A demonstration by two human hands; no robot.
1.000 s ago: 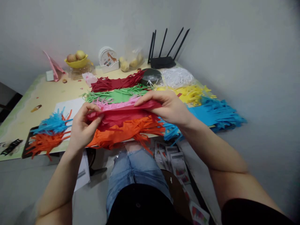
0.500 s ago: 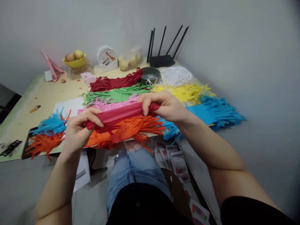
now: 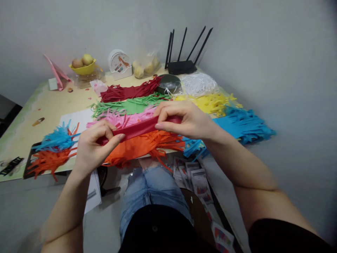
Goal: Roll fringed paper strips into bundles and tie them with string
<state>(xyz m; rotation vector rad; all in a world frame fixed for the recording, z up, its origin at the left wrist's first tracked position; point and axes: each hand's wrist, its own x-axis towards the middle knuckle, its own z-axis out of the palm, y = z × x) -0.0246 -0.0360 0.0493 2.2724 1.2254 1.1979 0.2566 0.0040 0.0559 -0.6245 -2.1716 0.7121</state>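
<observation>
Pinching red paper roll (image 3: 139, 128) both hands | left hand (image 3: 91, 149) | right hand (image 3: 188, 119) | yellow bowl (image 3: 83, 69): fruit

No text can be read: print on the round clock box (image 3: 120, 64) and floor cards (image 3: 200, 182) is too small

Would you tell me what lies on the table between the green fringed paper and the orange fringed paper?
In the head view, pink fringed paper lies between the green fringed paper and the orange fringed paper.

The table (image 3: 52, 102) bears fringed paper strips (image 3: 137, 105), a router (image 3: 181, 66), a fruit bowl (image 3: 84, 68).
</observation>
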